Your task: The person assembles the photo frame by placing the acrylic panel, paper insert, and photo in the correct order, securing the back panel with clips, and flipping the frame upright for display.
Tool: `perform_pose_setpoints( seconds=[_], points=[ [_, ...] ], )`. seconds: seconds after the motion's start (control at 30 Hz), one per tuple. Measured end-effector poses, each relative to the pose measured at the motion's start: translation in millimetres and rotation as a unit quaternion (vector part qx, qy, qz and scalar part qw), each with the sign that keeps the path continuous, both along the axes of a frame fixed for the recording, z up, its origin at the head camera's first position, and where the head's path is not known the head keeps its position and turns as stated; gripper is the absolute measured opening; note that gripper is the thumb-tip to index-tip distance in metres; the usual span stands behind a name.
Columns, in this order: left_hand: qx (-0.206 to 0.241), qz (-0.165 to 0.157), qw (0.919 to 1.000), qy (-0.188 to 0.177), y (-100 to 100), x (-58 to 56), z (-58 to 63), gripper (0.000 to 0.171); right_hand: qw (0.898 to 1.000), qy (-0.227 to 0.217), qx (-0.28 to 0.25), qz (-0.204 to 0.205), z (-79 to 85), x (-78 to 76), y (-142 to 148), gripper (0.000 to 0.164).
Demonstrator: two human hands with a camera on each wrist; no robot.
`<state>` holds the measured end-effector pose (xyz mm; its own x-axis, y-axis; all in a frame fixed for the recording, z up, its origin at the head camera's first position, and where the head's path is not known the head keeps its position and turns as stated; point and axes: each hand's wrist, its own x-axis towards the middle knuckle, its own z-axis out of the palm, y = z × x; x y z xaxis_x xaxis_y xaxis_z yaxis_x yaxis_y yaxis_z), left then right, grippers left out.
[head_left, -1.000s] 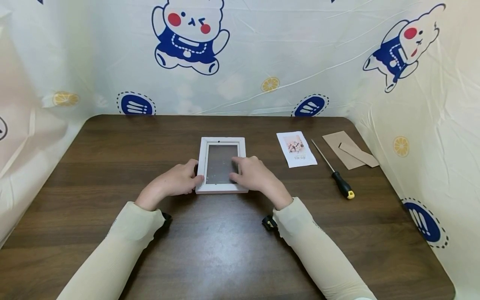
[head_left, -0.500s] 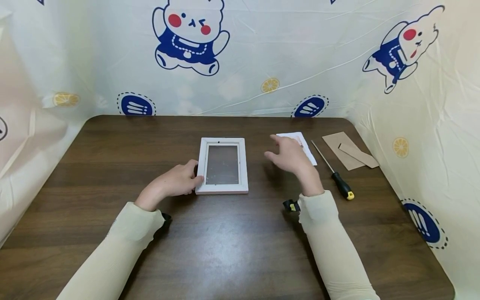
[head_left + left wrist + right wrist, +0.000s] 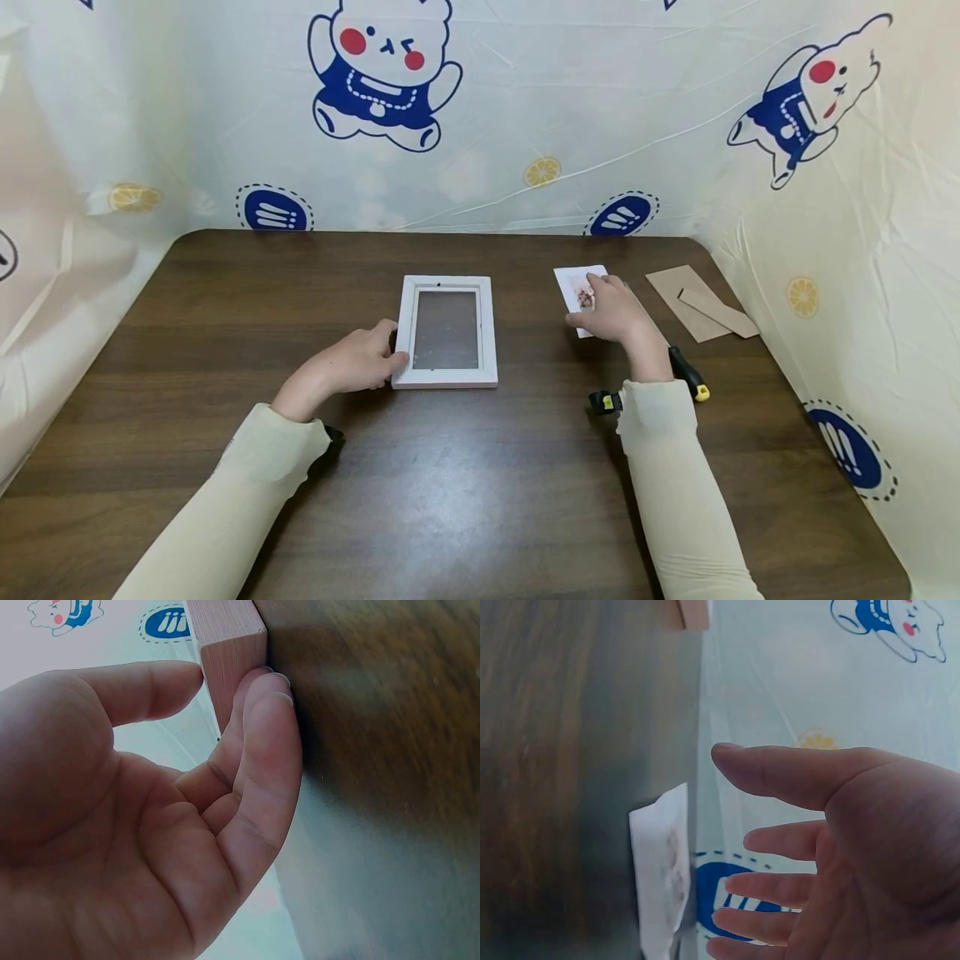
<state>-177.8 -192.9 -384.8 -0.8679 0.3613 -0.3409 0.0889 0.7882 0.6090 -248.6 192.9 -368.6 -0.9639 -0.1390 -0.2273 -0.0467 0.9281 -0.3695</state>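
A white picture frame (image 3: 487, 333) with a grey pane lies flat on the brown table. My left hand (image 3: 352, 358) grips its left side near the front corner. The left wrist view shows the thumb on one face of the frame's corner (image 3: 234, 664), with fingertips curled against the table side. Over a white paper card (image 3: 568, 286) with a flower print hovers my right hand (image 3: 621, 315), covering the card's right part. Seen from the right wrist, its fingers are spread and apart from the card (image 3: 658, 862).
A screwdriver (image 3: 686, 371) with a black and yellow handle lies partly behind the right wrist. Farther right are a brown board (image 3: 671, 283) and a narrow brown strip (image 3: 718, 312) resting across it. A patterned curtain (image 3: 495, 108) borders the table's back and sides.
My right hand has left the frame's right side and moved rightward to the card. The left hand keeps its grip, and the frame stays in place.
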Motion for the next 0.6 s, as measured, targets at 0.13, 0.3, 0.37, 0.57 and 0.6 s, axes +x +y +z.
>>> perform_pose_setpoints(
  seconds=[0.13, 0.3, 0.37, 0.57, 0.6],
  points=[
    [-0.003, -0.003, 1.0000, 0.001, 1, -0.2, 0.3, 0.052, 1.000, -0.009, 0.008, 0.007, -6.8, -3.3, 5, 0.088],
    [-0.003, -0.006, 1.0000, 0.001, 1, 0.0, 0.8, 0.054, 1.000, -0.018, 0.019, 0.014, -13.6, -6.0, 8, 0.089],
    [-0.002, -0.006, 1.0000, 0.001, 0, 0.1, 0.8, 0.055, 0.999, -0.021, 0.024, 0.016, -15.9, -7.2, 8, 0.089],
    [-0.004, -0.006, 1.0000, 0.003, -1, 0.2, 0.4, 0.054, 0.999, -0.025, 0.038, 0.022, -20.3, -8.9, 8, 0.087],
    [-0.005, -0.006, 1.0000, 0.004, -1, 0.2, 0.3, 0.054, 0.999, -0.024, 0.042, 0.023, -21.0, -9.1, 8, 0.086]
  ],
)
